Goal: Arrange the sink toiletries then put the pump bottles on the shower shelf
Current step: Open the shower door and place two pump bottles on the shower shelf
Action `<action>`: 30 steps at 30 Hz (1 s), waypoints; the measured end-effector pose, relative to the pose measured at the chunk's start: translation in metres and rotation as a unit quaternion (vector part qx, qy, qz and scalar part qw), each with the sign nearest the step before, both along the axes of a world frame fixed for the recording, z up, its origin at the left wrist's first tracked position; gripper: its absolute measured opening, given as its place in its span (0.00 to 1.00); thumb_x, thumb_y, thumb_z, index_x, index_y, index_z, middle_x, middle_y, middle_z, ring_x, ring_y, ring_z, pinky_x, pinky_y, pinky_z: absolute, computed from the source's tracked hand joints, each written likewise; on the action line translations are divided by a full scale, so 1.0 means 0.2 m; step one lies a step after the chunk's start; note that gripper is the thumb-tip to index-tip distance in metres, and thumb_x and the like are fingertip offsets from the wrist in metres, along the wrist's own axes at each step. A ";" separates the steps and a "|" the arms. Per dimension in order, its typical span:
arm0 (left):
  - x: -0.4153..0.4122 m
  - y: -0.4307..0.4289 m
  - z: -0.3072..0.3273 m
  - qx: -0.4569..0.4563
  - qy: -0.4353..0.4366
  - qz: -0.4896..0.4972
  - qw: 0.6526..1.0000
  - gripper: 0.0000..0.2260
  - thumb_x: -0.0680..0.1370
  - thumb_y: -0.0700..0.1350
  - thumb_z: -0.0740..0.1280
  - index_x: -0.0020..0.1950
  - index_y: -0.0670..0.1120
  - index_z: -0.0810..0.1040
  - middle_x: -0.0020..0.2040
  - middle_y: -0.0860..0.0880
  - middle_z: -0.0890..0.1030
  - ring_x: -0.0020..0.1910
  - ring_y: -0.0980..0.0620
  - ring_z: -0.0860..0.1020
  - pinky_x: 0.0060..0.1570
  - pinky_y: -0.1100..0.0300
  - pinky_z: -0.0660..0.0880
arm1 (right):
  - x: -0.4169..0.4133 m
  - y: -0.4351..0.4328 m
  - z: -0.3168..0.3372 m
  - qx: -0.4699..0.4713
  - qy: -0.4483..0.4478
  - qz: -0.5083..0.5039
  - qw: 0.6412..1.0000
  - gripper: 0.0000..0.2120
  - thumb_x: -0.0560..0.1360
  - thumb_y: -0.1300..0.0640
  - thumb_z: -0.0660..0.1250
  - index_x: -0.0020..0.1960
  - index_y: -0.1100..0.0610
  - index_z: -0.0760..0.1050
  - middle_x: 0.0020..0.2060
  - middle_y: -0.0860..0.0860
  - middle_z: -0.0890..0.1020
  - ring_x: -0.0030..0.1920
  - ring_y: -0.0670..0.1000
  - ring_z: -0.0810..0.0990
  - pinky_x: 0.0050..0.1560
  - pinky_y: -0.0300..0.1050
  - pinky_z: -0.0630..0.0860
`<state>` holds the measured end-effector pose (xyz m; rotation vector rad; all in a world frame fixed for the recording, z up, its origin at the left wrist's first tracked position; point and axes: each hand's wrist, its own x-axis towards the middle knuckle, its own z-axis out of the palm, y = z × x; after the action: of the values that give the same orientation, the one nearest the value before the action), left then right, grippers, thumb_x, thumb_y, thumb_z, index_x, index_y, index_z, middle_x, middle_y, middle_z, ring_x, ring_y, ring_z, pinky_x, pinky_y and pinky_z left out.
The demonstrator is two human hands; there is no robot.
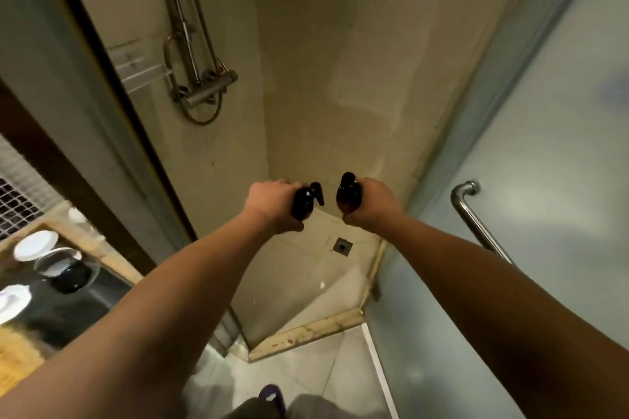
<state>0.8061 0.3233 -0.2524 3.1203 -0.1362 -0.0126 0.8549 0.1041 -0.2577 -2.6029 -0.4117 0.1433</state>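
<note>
Both my arms reach forward into the shower stall. My left hand (272,206) is closed around a dark pump bottle (306,202) whose black pump head points right. My right hand (369,204) grips a second dark amber pump bottle (347,196), its pump top showing above my fingers. The two bottles are held upright side by side, a small gap between them, above the shower floor. A clear shower shelf (138,68) is fixed to the left wall, up and left of my hands, beside the mixer.
A metal shower mixer with riser pipe and hose (204,85) hangs on the left wall. A frosted glass door with a steel handle (476,221) stands at right. A floor drain (342,246), a raised threshold (306,333), and the sink counter with cups (51,269) lie below.
</note>
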 end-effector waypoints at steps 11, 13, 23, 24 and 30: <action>0.54 0.19 0.07 0.025 -0.023 -0.014 0.999 0.24 0.63 0.62 0.73 0.57 0.61 0.74 0.38 0.56 0.73 0.35 0.51 0.76 0.32 0.61 0.69 | 0.45 0.32 0.10 -0.001 -0.035 -0.002 0.999 0.15 0.60 0.50 0.76 0.39 0.45 0.71 0.37 0.44 0.77 0.37 0.48 0.79 0.32 0.42 0.74; 0.59 0.25 0.07 0.009 -0.036 -0.006 0.999 0.28 0.63 0.60 0.74 0.62 0.60 0.73 0.44 0.54 0.76 0.41 0.48 0.78 0.35 0.59 0.73 | 0.53 0.36 0.13 0.010 -0.032 0.001 0.999 0.13 0.61 0.50 0.75 0.39 0.46 0.72 0.36 0.45 0.78 0.36 0.47 0.79 0.32 0.42 0.75; 0.91 0.40 -0.01 -0.081 -0.057 0.092 0.991 0.34 0.64 0.61 0.73 0.68 0.63 0.66 0.54 0.51 0.77 0.52 0.45 0.78 0.41 0.56 0.68 | 1.00 0.46 0.10 0.007 -0.021 0.005 1.000 0.15 0.61 0.52 0.76 0.38 0.46 0.70 0.34 0.44 0.77 0.35 0.46 0.78 0.30 0.37 0.68; 0.95 0.40 -0.02 -0.081 -0.063 0.095 0.990 0.34 0.63 0.62 0.73 0.68 0.63 0.66 0.53 0.51 0.77 0.52 0.46 0.78 0.41 0.56 0.68 | 1.07 0.48 0.09 0.002 -0.018 0.012 1.000 0.14 0.62 0.52 0.76 0.38 0.46 0.70 0.34 0.44 0.78 0.34 0.46 0.78 0.30 0.37 0.68; 1.23 0.47 0.01 -0.064 -0.091 0.144 0.983 0.32 0.62 0.63 0.69 0.65 0.64 0.69 0.49 0.54 0.77 0.48 0.48 0.79 0.39 0.57 0.67 | 1.53 0.68 0.09 -0.001 0.016 0.092 0.996 0.11 0.61 0.52 0.74 0.39 0.48 0.73 0.34 0.45 0.79 0.35 0.47 0.81 0.28 0.39 0.75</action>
<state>1.0514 0.4175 -0.2496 2.9748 0.2996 0.2755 1.1602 0.2408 -0.2400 -2.5576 -0.6390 0.2481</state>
